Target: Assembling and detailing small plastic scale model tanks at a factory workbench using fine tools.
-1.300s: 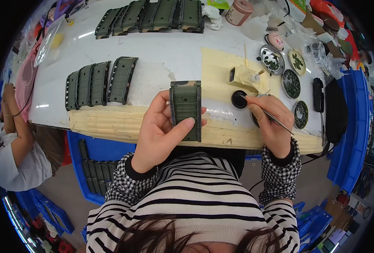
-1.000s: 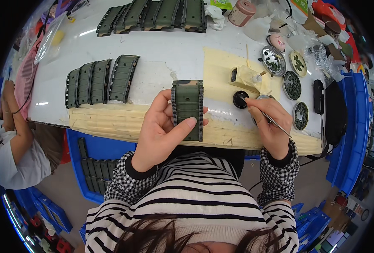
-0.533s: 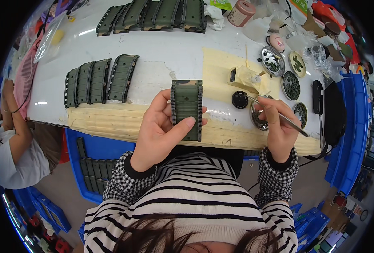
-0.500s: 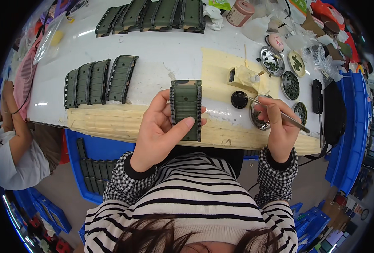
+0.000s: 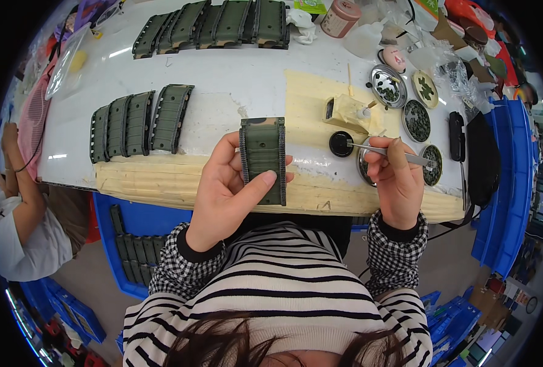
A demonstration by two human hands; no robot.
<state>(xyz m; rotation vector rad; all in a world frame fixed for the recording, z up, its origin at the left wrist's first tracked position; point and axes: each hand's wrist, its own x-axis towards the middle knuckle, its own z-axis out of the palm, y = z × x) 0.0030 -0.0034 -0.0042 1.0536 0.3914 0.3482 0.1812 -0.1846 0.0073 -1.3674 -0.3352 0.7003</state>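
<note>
My left hand grips a ribbed, dark green camouflage plastic panel upright over the near table edge, thumb across its lower face. The panel has dark toothed long edges and a small round hole in its upper part. In my right hand are metal tweezers, pinched between thumb and fingers. Their tip points left and reaches the rim of a small round black dish; whether it holds anything is too small to tell. Just beyond the dish stands a cream-taped block. My right fingers partly hide a metal dish.
Similar green panels lie in a row at the left, more at the back. Round dishes of small dark green pieces stand at the right. Below the table edge, a blue bin holds more panels. A co-worker's arm shows far left.
The tweezers have swung flatter, with their tip shifted slightly left at the black dish. My left hand still holds the panel. The whole view has shifted slightly.
</note>
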